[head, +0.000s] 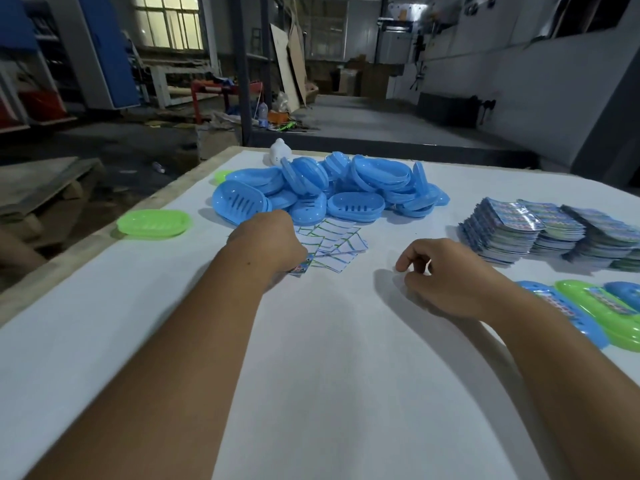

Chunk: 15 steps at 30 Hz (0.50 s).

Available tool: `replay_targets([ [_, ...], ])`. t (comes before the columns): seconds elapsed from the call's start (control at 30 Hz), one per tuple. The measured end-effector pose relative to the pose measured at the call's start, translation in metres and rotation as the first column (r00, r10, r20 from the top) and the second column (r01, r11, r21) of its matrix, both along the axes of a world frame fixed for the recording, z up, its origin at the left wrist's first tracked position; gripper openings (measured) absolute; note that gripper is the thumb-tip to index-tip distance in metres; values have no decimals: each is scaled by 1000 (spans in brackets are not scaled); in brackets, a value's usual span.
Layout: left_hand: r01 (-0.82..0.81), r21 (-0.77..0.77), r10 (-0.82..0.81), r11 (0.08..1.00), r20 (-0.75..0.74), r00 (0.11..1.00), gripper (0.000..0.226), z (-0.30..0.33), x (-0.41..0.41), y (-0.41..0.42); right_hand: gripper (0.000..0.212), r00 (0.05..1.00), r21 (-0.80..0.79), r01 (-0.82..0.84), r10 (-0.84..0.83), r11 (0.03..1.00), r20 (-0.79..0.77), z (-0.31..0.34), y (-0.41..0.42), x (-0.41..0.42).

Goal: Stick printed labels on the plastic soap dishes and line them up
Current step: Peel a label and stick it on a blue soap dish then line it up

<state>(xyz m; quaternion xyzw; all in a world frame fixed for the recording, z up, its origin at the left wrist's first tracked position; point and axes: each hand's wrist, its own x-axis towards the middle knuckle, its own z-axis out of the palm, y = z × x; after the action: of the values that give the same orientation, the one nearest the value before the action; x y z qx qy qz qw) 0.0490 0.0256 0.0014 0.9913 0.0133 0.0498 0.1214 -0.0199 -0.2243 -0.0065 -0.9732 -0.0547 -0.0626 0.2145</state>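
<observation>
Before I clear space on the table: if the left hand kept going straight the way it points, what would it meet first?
Probably the loose label sheets lying just beyond the left hand, then the pile of blue soap dishes behind them. Depth is hard to judge here.

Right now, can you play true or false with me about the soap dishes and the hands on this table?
1. The big pile of soap dishes is blue. True.
2. The left hand holds a soap dish. False: it holds a printed label, near the loose white slips.
3. The right hand holds nothing. True.
4. The stacks of labels lie on the left side of the table. False: they lie on the right.
5. A green soap dish lies by the left edge of the table. True.
</observation>
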Motion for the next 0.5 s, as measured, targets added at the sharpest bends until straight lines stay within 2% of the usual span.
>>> replay_targets([
  [0.17,-121,-74,136,990,240,961,20,-4,9,5,11,1000,11,6,-6,1000,15,-2,-1,1],
  [0.27,-187,-179,241,966,348,906,34,-8,16,9,12,1000,4,8,-8,1000,20,-2,-2,1],
  [0.37,-222,-274,308,936,325,894,40,-16,25,15,13,1000,0,11,-11,1000,13,-3,-2,2],
  [0.5,-234,-353,336,906,261,905,25,-25,29,22,14,1000,7,17,-17,1000,11,-3,-2,3],
])
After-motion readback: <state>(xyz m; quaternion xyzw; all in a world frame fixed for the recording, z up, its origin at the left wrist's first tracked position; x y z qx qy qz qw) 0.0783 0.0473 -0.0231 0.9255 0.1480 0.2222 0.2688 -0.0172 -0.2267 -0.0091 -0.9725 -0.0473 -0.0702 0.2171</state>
